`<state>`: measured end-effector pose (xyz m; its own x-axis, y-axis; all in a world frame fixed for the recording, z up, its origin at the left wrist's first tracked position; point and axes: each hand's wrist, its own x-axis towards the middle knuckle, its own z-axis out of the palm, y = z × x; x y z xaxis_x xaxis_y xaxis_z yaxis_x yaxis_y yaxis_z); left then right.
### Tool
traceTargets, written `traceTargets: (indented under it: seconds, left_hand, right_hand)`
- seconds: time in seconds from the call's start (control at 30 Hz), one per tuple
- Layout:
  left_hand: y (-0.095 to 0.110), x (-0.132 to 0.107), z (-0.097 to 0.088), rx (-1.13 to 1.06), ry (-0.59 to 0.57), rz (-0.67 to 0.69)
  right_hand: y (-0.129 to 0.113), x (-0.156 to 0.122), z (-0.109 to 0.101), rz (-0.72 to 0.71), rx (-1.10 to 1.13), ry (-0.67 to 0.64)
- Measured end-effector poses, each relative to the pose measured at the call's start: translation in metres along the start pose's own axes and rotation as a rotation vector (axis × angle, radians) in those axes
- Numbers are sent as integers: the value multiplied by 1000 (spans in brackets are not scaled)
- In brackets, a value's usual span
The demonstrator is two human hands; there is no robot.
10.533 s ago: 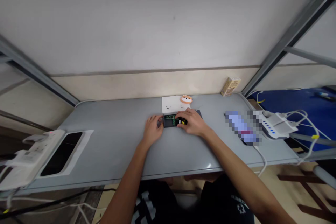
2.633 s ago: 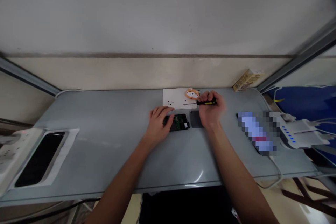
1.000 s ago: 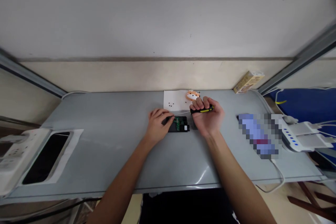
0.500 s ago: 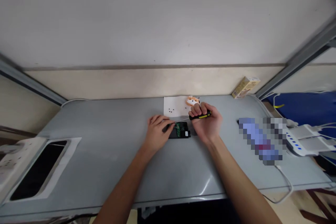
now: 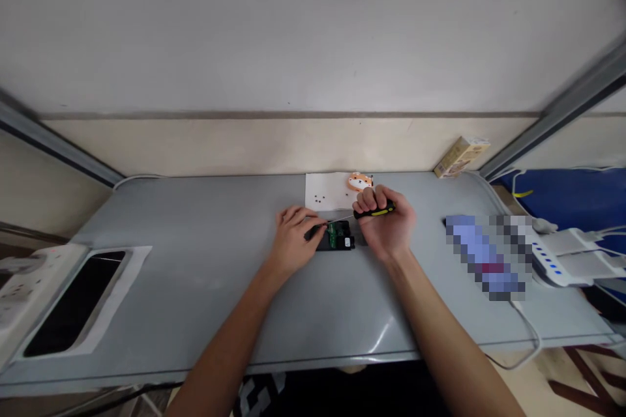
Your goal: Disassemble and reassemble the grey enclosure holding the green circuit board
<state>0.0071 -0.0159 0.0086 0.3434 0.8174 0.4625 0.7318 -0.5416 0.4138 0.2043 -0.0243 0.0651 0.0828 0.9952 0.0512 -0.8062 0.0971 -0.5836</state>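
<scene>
My right hand [image 5: 388, 225] is closed around the black-and-yellow handle of a screwdriver [image 5: 375, 211]. The thin shaft points left, its tip by the upper edge of an opened black electronic device [image 5: 323, 244] near my left fingertips. A green circuit board [image 5: 333, 234] shows inside the casing, with a small white label at its right. My left hand [image 5: 292, 241] grips the device's left end, thumb and fingers closed on it and hiding part of it. Whether the tip touches the device I cannot tell.
Behind the device lies white paper [image 5: 332, 201] with several tiny dark screws [image 5: 319, 199] and an orange-and-white animal-faced item [image 5: 360, 182]. A phone [image 5: 73, 306] and power strip are at left. On the right are a box [image 5: 462, 156], a pixelated item and a charger [image 5: 562, 257].
The whole view has shifted slightly, so the table sits a little higher in the picture. Both hands keep nearly the same hold on the device and the screwdriver.
</scene>
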Motion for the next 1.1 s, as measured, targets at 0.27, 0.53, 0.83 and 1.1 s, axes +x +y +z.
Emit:
traceTargets:
  seconds: [0.27,0.53,0.83,1.1]
  left_hand:
    - [15,-4,-3,-54,-296,120]
    - [10,-2,4,-142,-350,95]
    - [10,-1,6,-145,-369,65]
    - [12,-1,6,-139,-364,73]
  right_hand:
    - [-12,0,1,-39,-146,16]
    - [-7,-2,5,-68,-280,8]
    - [-8,-6,8,-67,-319,-29]
    - [0,-9,6,-77,-434,-85]
